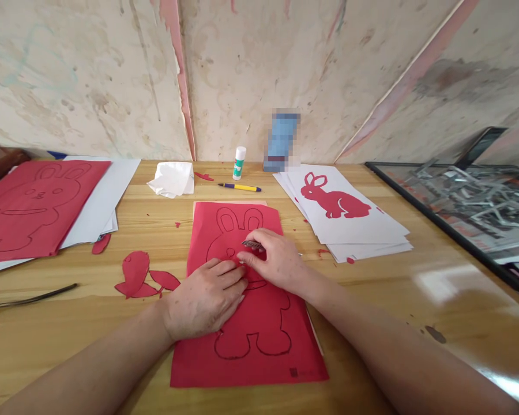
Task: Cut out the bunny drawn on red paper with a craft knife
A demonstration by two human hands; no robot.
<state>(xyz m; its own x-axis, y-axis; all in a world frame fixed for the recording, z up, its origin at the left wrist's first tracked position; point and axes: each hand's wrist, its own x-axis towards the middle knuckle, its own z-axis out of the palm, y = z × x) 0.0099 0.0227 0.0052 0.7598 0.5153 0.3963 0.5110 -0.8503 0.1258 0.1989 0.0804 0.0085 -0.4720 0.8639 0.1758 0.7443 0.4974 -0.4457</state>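
Note:
A red paper sheet (253, 323) with a rabbit outline drawn in black lies in front of me, on top of a paler sheet that shows at its edges. My left hand (210, 297) rests flat on the red sheet with its fingers stretched out, over the left part of the rabbit's face. Just to the right, my right hand (277, 259) is closed around a slim tool with a dark, ridged grip (254, 245), which looks like a craft knife. Its tip is hidden by my fingers, near the rabbit's drawn face.
Red cut-outs (135, 275) lie left of the sheet. Behind it are crumpled white paper (172, 179), a glue stick (239, 163), a yellow-and-blue pen (240, 187) and a blurred blue object (281, 141). White sheets with a red rabbit (339, 202) lie right; another red drawing (38, 207) lies left.

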